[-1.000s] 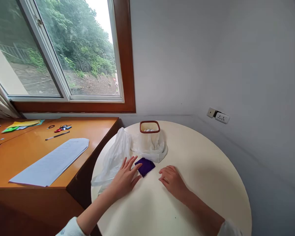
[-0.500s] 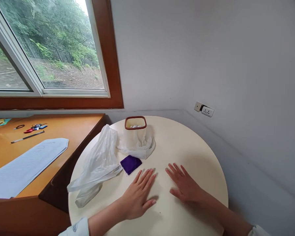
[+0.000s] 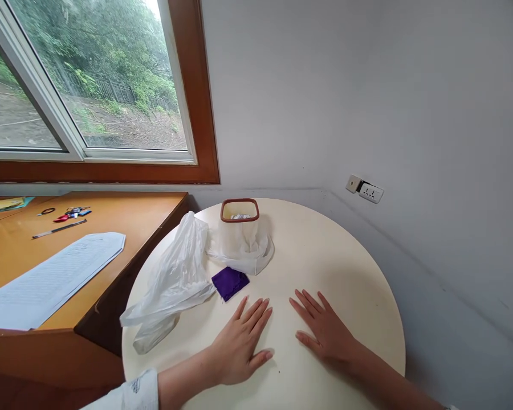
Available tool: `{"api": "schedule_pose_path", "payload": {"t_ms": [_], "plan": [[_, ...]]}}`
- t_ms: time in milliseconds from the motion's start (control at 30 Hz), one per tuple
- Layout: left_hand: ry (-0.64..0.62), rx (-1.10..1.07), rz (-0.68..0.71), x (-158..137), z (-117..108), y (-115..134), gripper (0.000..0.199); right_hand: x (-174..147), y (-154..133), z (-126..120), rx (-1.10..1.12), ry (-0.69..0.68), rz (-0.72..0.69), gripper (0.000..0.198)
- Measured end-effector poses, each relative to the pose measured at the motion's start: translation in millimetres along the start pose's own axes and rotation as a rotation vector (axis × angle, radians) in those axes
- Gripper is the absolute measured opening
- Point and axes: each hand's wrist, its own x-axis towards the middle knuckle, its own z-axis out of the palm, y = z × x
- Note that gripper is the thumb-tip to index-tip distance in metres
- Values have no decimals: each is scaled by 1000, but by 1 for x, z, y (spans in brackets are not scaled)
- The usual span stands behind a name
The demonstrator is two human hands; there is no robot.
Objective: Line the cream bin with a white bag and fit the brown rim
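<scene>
Palms down on table (image 3: 320,245) | left hand (image 3: 238,346): grip spread | right hand (image 3: 330,333): grip spread

1. Cloth (image 3: 229,283): uniform deep purple.
2. Plastic bag (image 3: 177,273): translucent white.
3. Bin (image 3: 233,230): cream; rim (image 3: 240,220) reddish-brown.
4. Round tabletop (image 3: 325,256): plain cream.
5. Desk (image 3: 141,212): orange-brown.
6. Window surround (image 3: 200,85): reddish-brown.
7. Left sleeve (image 3: 143,392): pale blue-white, dark printed motif (image 3: 135,386).
8. Wall (image 3: 282,97): pale grey.
</scene>
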Motion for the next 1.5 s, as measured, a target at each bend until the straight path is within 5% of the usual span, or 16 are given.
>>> {"api": "schedule_pose_path", "payload": {"t_ms": [767,967,1133,1267,1500], "plan": [[-23,-50,-19,-1,-2,0,69,8,1,0,-8,97,-17,49],[15,-36,-18,-4,-1,1,66,76,-13,-50,35,437,-93,34],[278,33,-71,-5,8,-3,46,160,-36,-97,-20,608,-102,36],[431,90,-249,-1,15,-17,49,211,-49,-109,-145,517,-76,42],[361,63,-434,0,14,-33,55,238,-39,-112,-192,387,3,25]]}}
